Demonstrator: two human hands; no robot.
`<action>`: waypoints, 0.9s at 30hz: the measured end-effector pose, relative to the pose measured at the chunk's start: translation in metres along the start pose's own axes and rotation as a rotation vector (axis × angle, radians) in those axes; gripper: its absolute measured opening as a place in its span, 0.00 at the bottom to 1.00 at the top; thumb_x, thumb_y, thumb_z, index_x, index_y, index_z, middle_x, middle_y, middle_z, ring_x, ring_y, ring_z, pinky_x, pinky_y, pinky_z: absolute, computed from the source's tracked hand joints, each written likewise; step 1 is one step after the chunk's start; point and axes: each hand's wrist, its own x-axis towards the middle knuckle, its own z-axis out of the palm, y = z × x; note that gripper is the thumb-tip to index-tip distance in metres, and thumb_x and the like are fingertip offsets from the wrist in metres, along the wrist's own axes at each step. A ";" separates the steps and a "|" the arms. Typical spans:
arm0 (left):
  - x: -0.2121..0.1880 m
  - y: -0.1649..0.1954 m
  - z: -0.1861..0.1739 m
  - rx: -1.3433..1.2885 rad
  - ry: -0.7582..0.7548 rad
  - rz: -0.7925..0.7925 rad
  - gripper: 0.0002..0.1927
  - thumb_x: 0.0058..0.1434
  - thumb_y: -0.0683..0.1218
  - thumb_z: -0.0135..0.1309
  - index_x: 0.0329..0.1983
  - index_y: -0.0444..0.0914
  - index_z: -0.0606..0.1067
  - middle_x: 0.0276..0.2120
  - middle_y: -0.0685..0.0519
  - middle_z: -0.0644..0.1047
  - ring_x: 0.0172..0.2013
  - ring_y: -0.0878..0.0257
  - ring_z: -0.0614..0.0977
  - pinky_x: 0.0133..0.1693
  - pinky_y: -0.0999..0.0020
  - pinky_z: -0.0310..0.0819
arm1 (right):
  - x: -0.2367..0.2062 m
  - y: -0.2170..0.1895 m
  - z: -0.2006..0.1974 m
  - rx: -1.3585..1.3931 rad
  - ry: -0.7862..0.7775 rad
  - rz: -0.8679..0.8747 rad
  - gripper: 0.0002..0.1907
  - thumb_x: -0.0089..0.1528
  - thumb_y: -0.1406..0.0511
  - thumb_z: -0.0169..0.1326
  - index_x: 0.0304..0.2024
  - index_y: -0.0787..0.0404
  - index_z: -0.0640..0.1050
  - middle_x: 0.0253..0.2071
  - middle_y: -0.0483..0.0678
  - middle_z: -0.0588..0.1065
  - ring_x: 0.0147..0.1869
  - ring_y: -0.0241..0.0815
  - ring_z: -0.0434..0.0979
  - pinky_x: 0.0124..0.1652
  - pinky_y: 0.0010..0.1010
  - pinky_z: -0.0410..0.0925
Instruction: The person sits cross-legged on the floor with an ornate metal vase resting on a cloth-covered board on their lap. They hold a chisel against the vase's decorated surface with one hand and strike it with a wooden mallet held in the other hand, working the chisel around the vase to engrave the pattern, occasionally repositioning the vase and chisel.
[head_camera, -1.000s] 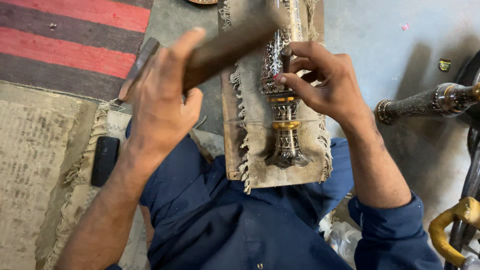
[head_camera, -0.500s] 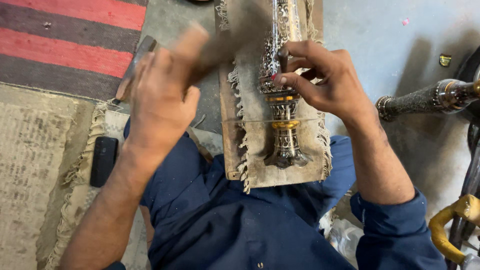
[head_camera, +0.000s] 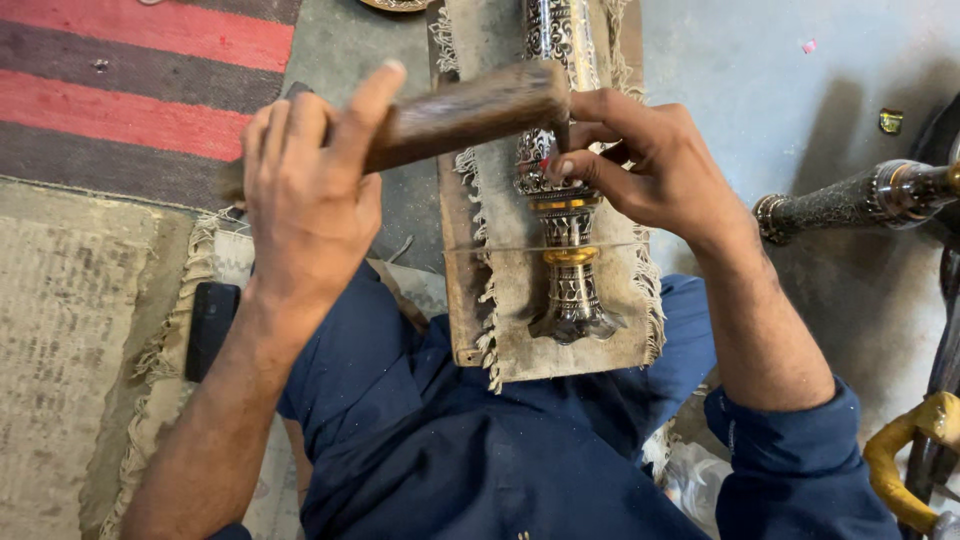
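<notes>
My left hand (head_camera: 305, 190) grips a dark wooden mallet (head_camera: 470, 112), held level, its end down over the workpiece. My right hand (head_camera: 650, 165) pinches a thin metal punch (head_camera: 563, 135) upright against an ornate silver metal stem (head_camera: 565, 250) with brass bands. The stem lies lengthwise on a wooden board (head_camera: 458, 260) covered with a frayed beige cloth (head_camera: 620, 290), resting across my lap in blue clothing. The mallet end sits right at the punch top.
A red and grey striped rug (head_camera: 130, 90) lies at top left, a beige mat (head_camera: 70, 340) below it with a black phone (head_camera: 210, 328). Another engraved metal stem (head_camera: 850, 200) and a yellow curved pipe (head_camera: 900, 460) lie to the right on grey floor.
The mallet swung up and blurred half a second ago, and now it is down on the punch. My right hand has kept the punch on the stem.
</notes>
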 end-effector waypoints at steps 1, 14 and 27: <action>0.000 0.000 0.001 -0.181 0.054 0.007 0.40 0.60 0.32 0.60 0.73 0.48 0.64 0.50 0.44 0.73 0.56 0.46 0.77 0.64 0.52 0.69 | 0.000 0.000 0.000 -0.028 0.002 0.015 0.18 0.68 0.72 0.61 0.59 0.66 0.74 0.38 0.49 0.81 0.42 0.38 0.84 0.41 0.27 0.77; 0.005 0.004 0.006 -0.377 0.011 0.012 0.43 0.58 0.31 0.57 0.74 0.49 0.59 0.52 0.44 0.74 0.57 0.46 0.77 0.60 0.49 0.72 | -0.008 0.009 0.013 0.281 0.117 0.112 0.20 0.73 0.73 0.55 0.66 0.64 0.66 0.41 0.48 0.79 0.54 0.38 0.85 0.50 0.28 0.79; 0.011 -0.001 0.003 -0.639 0.027 -0.191 0.31 0.68 0.39 0.55 0.71 0.51 0.62 0.50 0.49 0.75 0.50 0.53 0.81 0.52 0.56 0.77 | 0.002 0.002 -0.001 0.078 -0.022 0.108 0.20 0.70 0.73 0.58 0.64 0.66 0.70 0.40 0.51 0.82 0.49 0.39 0.84 0.47 0.28 0.77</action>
